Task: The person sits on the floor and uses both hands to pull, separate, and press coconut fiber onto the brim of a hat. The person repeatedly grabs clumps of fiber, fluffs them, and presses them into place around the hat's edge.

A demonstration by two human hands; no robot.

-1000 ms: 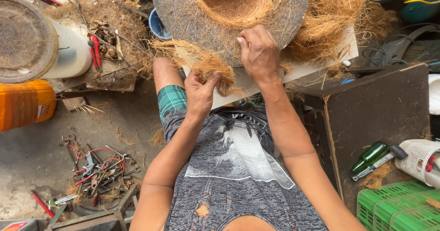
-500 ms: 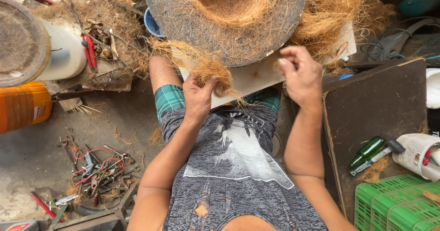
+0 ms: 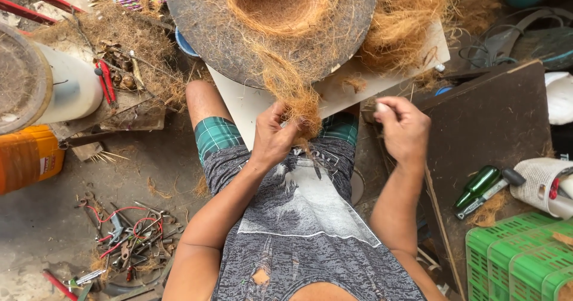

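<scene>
Head view, left to right. Left hand (image 3: 271,140) pinches a tuft of coconut fibre (image 3: 295,101), fingers closed on it, the strand running up to the round fibre basket (image 3: 268,26) on the white board (image 3: 250,101) over the lap. Step in hand, as judged: drawing fibre out and shaping it. Right hand (image 3: 403,128) hangs apart, fingers curled on a small pale object; contents unclear. Next move needs both hands on the strand.

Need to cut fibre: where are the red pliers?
Head view, upper left: red pliers lie on the fibre-strewn board beside the white container, far from the left hand.
</scene>
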